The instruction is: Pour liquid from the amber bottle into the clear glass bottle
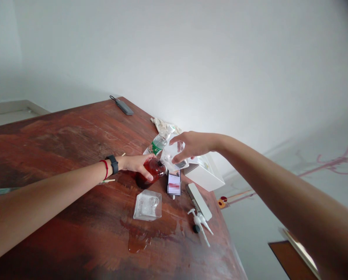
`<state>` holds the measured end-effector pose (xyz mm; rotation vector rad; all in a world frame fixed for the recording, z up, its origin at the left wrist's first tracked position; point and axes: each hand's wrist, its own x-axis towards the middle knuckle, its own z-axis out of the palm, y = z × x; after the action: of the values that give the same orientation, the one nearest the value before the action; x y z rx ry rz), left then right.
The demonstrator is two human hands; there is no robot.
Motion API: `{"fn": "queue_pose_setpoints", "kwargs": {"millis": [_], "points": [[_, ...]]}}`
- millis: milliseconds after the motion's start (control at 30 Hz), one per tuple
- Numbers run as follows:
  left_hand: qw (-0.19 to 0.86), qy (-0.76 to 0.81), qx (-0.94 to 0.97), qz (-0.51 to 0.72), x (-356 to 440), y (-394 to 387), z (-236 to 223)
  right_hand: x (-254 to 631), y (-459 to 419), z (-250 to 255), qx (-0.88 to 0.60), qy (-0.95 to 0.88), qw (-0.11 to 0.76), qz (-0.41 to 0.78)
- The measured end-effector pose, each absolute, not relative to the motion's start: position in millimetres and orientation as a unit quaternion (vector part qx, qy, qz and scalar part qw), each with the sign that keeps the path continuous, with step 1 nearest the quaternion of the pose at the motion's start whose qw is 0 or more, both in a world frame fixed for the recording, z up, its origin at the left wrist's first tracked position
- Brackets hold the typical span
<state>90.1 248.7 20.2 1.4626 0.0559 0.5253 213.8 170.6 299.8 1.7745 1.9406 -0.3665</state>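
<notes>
My left hand (139, 164) is wrapped round a small amber-red bottle (154, 169) standing on the wooden table (60, 155). A black band and a red string sit on that wrist. My right hand (191, 144) reaches in from the right and pinches a clear glass (171, 155) tilted over the bottle's mouth. A plastic water bottle (159, 142) with a green label stands just behind both hands.
A clear square container (147, 205) lies near a puddle of liquid (139, 239). A phone (174, 183), a white box (204, 175), a flat white bar (199, 201), two pump heads (201, 225), a crumpled cloth (162, 125) and a grey device (123, 106) lie along the table's right edge.
</notes>
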Motion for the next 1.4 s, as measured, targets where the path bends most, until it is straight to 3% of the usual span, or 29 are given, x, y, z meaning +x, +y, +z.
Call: {"fn": "queue_pose_setpoints", "kwargs": {"millis": [867, 1167, 1400], "points": [[0.704, 0.034, 0.67, 0.236, 89.7, 248.8, 18.5, 215.2, 173.9, 299.9, 0.64, 0.715, 0.252, -0.127], [0.705, 0.033, 0.67, 0.23, 91.7, 253.5, 14.4, 251.9, 161.3, 286.1, 0.645, 0.724, 0.158, -0.185], [0.7, 0.027, 0.675, 0.233, 90.4, 251.9, 18.4, 285.0, 140.7, 256.7, 0.642, 0.733, 0.034, -0.22]]}}
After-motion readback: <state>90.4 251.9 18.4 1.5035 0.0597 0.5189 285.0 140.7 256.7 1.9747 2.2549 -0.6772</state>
